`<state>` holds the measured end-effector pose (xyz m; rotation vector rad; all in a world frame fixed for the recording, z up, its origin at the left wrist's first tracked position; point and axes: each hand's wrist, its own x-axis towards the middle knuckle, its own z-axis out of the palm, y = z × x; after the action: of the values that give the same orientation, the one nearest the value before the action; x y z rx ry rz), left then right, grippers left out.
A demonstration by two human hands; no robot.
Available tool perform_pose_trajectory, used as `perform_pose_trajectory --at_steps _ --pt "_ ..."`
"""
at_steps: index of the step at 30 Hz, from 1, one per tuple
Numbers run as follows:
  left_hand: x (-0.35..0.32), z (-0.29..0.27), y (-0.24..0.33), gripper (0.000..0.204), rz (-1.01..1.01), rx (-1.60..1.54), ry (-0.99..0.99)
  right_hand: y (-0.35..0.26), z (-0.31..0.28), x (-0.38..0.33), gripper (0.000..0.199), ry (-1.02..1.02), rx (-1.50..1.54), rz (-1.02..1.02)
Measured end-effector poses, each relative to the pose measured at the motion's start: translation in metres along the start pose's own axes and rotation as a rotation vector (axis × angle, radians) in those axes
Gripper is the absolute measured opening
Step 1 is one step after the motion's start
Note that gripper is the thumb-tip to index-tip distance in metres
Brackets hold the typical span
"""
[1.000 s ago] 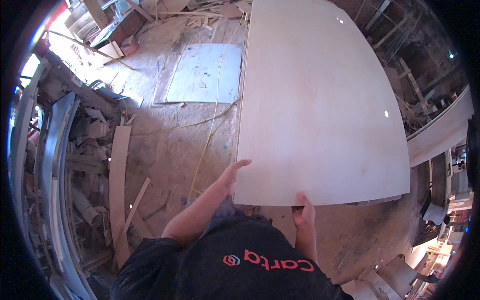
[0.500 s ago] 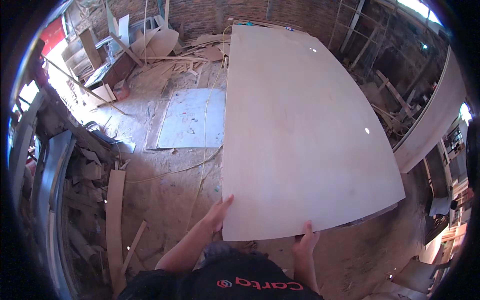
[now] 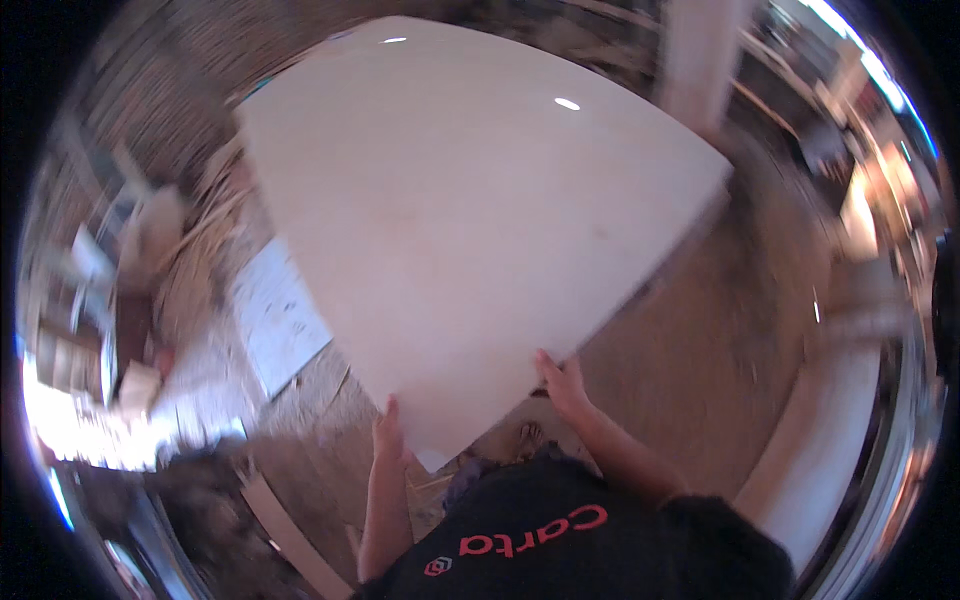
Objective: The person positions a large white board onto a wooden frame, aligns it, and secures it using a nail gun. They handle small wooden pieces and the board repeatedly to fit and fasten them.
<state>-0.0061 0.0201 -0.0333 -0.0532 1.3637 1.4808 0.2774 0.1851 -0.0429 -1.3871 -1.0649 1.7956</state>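
A large pale sheet of plywood [image 3: 450,220] fills the middle of the view, its near corner pointing toward my body. My left hand [image 3: 390,435] grips the left edge close to that corner, thumb on top and fingers mostly hidden. On the near right edge my right hand [image 3: 565,385] is closed the same way, its thumb over the upper face and its fingers beneath. Part of the panel's far end shows two bright glints. What lies under the sheet is hidden.
A white board [image 3: 280,320] lies on the dusty floor left of the sheet. Scrap wood [image 3: 215,205] is heaped beyond it, by a brick wall. A narrow plank [image 3: 290,535] rests at lower left. A long pale panel [image 3: 815,450] is at right, blurred.
My view has swung to the right, so the room and plywood appear rotated and blurred. Both hands keep their hold near the same corner, which now points toward me.
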Motion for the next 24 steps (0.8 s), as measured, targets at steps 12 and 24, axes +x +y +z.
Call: perform_pose_trajectory --at_steps 12,24 --pt "-0.011 0.016 0.022 0.058 -0.27 -0.133 -0.216 -0.016 0.02 -0.009 0.048 -0.065 0.707 0.145" --pt "-0.004 0.0 0.02 0.063 -0.227 -0.26 -0.246 -0.001 0.011 -0.005 0.04 -0.173 0.741 0.213"
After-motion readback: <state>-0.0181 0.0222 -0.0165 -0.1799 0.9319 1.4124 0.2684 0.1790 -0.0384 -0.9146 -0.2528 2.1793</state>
